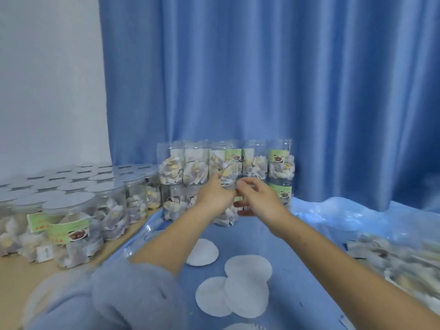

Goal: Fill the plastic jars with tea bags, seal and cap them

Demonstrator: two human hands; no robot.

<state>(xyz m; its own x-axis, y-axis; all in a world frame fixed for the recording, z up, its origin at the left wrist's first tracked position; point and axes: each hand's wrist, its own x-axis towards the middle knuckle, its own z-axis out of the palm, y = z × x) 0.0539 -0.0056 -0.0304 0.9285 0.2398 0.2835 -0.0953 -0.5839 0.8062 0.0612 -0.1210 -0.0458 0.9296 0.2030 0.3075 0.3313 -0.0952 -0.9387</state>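
Centrally, at twelve o'clock, left hand point(215, 195) and right hand point(258, 198) are meeting at a filled plastic jar point(225, 211) on the blue worktop point(297, 246); each grip is curling around it, fingertips blurred, closure impossible to tell. Behind, uncapped jars point(225, 163) are standing stacked. Capped jars point(71, 222) are sitting at nine o'clock. White seal discs point(247, 267) are lying at six o'clock; loose tea bags point(404, 265) at three.

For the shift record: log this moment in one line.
left hand and right hand on filled jar | seal discs loose on blue table | capped jars left
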